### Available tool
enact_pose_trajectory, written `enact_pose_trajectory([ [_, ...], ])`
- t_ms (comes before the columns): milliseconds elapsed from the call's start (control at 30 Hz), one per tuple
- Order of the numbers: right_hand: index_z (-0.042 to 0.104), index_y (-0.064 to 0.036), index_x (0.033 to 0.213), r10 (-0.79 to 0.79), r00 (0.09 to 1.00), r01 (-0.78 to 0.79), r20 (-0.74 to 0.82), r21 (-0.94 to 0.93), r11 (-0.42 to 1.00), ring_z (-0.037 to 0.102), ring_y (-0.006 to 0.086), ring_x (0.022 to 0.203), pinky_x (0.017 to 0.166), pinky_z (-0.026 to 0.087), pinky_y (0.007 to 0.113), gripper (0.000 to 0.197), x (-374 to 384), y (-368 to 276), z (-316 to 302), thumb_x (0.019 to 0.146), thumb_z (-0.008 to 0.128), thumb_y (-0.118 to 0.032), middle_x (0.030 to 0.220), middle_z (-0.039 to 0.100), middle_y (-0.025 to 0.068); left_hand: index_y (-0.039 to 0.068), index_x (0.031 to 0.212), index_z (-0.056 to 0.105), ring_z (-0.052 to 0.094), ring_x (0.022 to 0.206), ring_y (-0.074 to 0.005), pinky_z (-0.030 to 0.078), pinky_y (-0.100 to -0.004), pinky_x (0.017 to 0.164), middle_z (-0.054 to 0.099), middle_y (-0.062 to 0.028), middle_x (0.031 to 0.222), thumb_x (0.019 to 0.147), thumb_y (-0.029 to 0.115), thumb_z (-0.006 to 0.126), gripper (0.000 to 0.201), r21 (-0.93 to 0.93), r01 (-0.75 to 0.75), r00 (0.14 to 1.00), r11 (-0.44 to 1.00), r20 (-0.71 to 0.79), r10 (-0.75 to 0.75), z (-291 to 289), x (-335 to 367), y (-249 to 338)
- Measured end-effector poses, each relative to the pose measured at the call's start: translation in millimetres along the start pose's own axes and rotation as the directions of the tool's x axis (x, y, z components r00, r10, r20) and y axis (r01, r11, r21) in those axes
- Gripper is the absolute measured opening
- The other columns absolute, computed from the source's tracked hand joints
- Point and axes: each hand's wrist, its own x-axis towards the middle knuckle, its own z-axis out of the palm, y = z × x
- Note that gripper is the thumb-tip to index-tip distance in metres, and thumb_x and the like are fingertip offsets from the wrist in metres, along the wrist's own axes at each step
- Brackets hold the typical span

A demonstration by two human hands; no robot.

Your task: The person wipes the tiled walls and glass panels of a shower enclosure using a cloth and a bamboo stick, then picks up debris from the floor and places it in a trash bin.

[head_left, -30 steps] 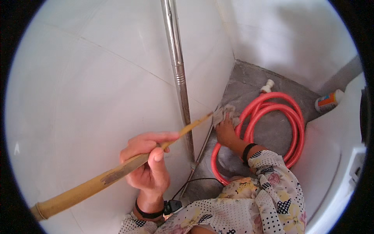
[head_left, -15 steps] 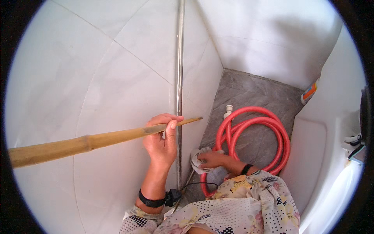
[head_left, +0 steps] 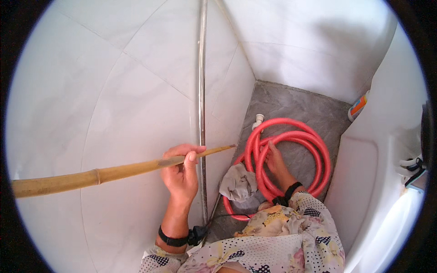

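My left hand point(head_left: 180, 172) is closed round a yellow bamboo pole point(head_left: 129, 169) near its thin end, with the thumb laid along it. The pole slants across in front of the white wall tiles and runs out at the left rim. On the floor lies a coiled red hose point(head_left: 322, 152) with a white connector point(head_left: 258, 120) at its end. My right hand point(head_left: 276, 163) is inside the coil and grips its left strands; the fingertips are partly hidden by the hose. A crumpled grey cloth point(head_left: 238, 183) lies left of that hand, beside the hose.
A metal pipe point(head_left: 202, 100) runs upright along the left wall. White sanitary ware point(head_left: 359, 168) borders the grey tiled floor point(head_left: 291, 98) on the right. A white and orange bottle point(head_left: 358, 107) stands by the far right corner. A thin black cable point(head_left: 227, 215) crosses near my sleeves.
My right hand has let go of the cloth and moved rightward to the hose, which has shifted slightly. My left hand still holds the pole. The view has moved a little.
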Motion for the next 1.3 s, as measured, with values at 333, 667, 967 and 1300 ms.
enact_pose_trajectory([
  [333,0.053,-0.0132,0.105,-0.065,0.997,0.07,0.032,-0.17,0.983,0.055,0.0122,0.091,0.075,0.046,0.031,0.031,32.5,-35.7,36.8,0.085,0.064,-0.034,0.099,0.056,-0.0014,0.001,0.096,0.047,0.056,0.07,-0.0135,0.047,-0.0246,0.062,0.063,-0.0152,0.088,0.094,0.012,0.05,0.012,0.119,0.036,0.998,0.992,0.039,-0.041,10.9,-9.7,-11.1],
  [667,0.057,-0.007,0.1,-0.024,0.992,0.0,0.123,0.192,0.981,0.06,0.0196,0.087,0.079,0.05,0.034,0.021,62.2,-8.3,40.0,0.085,0.064,-0.019,0.091,0.062,0.0051,0.001,0.094,0.054,0.055,0.073,-0.0117,0.045,-0.0242,0.063,0.064,-0.0108,0.09,0.094,0.02,0.052,0.019,0.165,0.223,0.97,0.961,0.063,-0.236,49.3,-10.8,-5.8],
  [967,0.054,-0.0068,0.112,0.028,0.961,-0.134,0.273,0.376,0.917,0.059,0.0203,0.096,0.088,0.047,0.038,0.032,62.0,-38.1,53.5,0.085,0.063,-0.022,0.103,0.061,0.0074,0.001,0.094,0.05,0.056,0.07,-0.0141,0.044,-0.0253,0.062,0.063,-0.0119,0.082,0.093,0.017,0.049,0.016,0.258,0.032,0.995,0.966,0.079,-0.054,68.7,-0.3,40.1],
  [1300,0.053,-0.0046,0.115,-0.649,0.759,0.608,-0.046,0.409,0.681,0.056,0.0288,0.105,0.094,0.044,0.049,0.042,-41.8,-254.0,103.7,0.089,0.054,-0.038,0.113,0.059,0.0144,0.006,0.096,0.039,0.063,0.067,-0.0284,0.046,-0.0295,0.047,0.056,-0.0167,0.083,0.094,0.031,0.049,0.027,0.05,-0.069,0.955,0.996,-0.285,0.081,-12.9,37.6,89.5],
])
